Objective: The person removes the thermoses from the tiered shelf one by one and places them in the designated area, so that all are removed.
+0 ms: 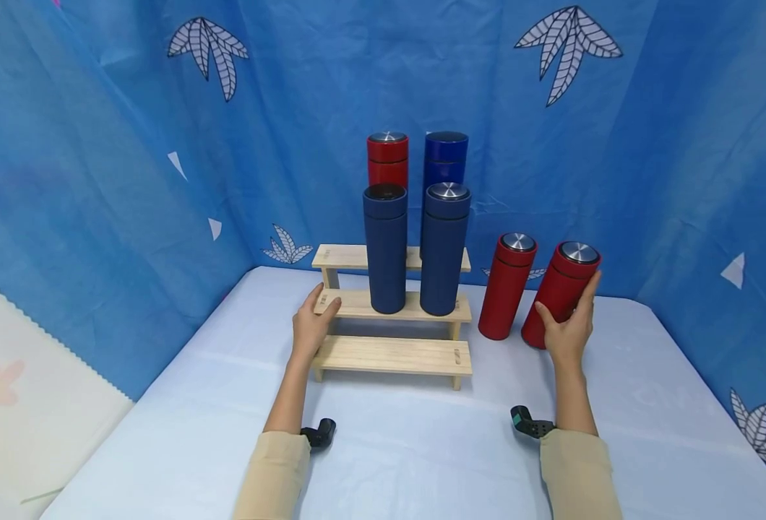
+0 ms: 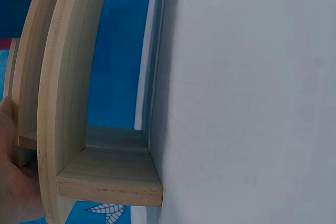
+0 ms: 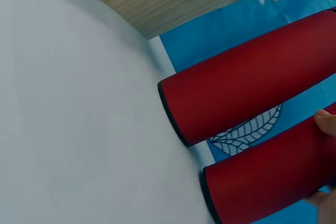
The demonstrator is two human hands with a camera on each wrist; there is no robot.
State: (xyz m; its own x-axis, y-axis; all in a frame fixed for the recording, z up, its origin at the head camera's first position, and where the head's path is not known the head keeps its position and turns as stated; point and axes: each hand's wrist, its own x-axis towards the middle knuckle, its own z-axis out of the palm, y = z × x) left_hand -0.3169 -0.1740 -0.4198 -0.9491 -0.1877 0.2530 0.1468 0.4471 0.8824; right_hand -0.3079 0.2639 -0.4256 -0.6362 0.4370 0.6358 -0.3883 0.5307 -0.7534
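The right hand [image 1: 568,338] grips the outer red bottle [image 1: 560,287], right of the wooden stand [image 1: 389,354] — a leftward swing could topple the inner red bottle [image 1: 507,290]. At the stand's end, the left hand [image 1: 308,330] has thumb and forefinger apart — hold unclear.

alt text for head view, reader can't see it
A person's right hand grips the rightmost of two red bottles beside a three-tier wooden stand, whose left end the left hand touches. Two dark blue bottles stand on the middle tier, with a red bottle and a brighter blue bottle behind.
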